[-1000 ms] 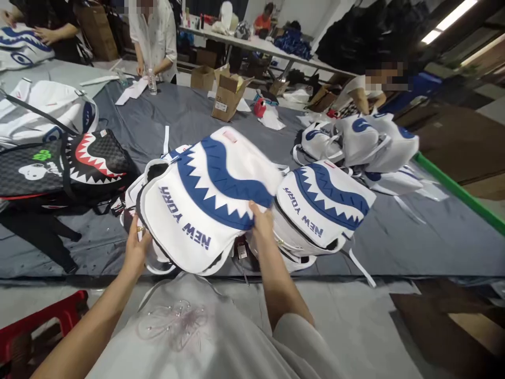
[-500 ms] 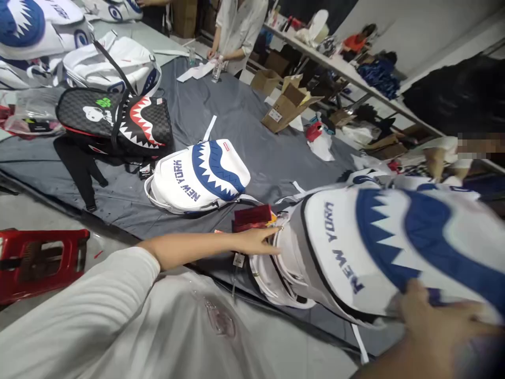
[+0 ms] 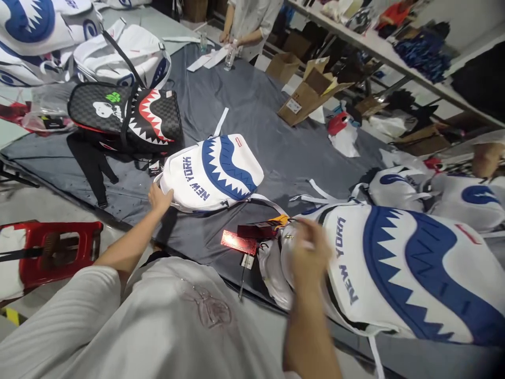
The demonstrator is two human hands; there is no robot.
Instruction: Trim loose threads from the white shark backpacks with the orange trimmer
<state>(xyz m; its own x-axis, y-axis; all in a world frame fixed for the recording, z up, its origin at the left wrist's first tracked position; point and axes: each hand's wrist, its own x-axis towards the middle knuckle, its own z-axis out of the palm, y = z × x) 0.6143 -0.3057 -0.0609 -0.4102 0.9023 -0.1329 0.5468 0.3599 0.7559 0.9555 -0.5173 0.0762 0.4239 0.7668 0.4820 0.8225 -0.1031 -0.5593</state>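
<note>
A white backpack (image 3: 193, 173) with NEW YORK lettering and a blue shark-mouth print lies on the grey cloth. My left hand (image 3: 159, 199) grips its near left end, thumb on top and fingers curled round the edge. Over at the right, my right hand (image 3: 310, 250) is smeared by motion, so its fingers cannot be read. It hovers at the left end of a larger-looking white backpack (image 3: 379, 268) of the same print, which rests on other white bags. Red hang tags (image 3: 239, 242) lie between the two backpacks.
A black checkered backpack (image 3: 118, 113) lies at the left, with white bags (image 3: 118, 52) behind it. Open cardboard boxes (image 3: 307, 92) stand beyond the table. A red stool (image 3: 67, 252) is at lower left. Another person's hands (image 3: 239, 39) work at the far side.
My left hand has moved left from the stacked bags to the middle backpack. My right hand has left the right backpack's lower side and come to its left end.
</note>
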